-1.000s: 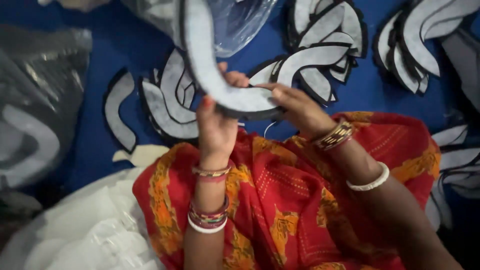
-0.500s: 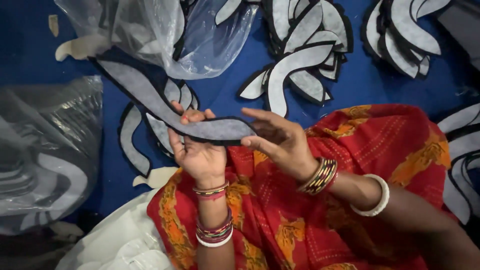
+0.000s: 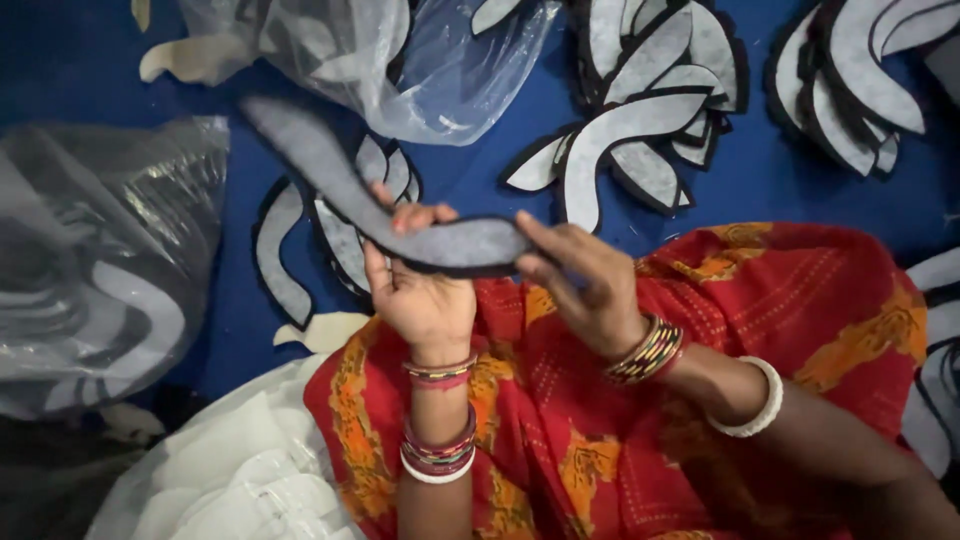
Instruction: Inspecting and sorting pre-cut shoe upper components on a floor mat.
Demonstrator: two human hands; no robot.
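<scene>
Left hand (image 3: 425, 295) palm up, fingers curled around a long curved grey felt piece (image 3: 400, 225), right hand (image 3: 590, 290) fingers pinching its wide end, held above red patterned cloth (image 3: 800, 300), similar cut pieces (image 3: 640, 120) on blue floor sheet (image 3: 80, 60)

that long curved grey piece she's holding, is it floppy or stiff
The curved grey piece looks fairly stiff: its free end juts past the left hand without drooping. Thin and flat, so probably light. The right hand steadies it with fingertips only.

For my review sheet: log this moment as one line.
left hand: grips curved grey piece | right hand: fingertips on its end | surroundings: blue sheet, stacked pieces
</scene>
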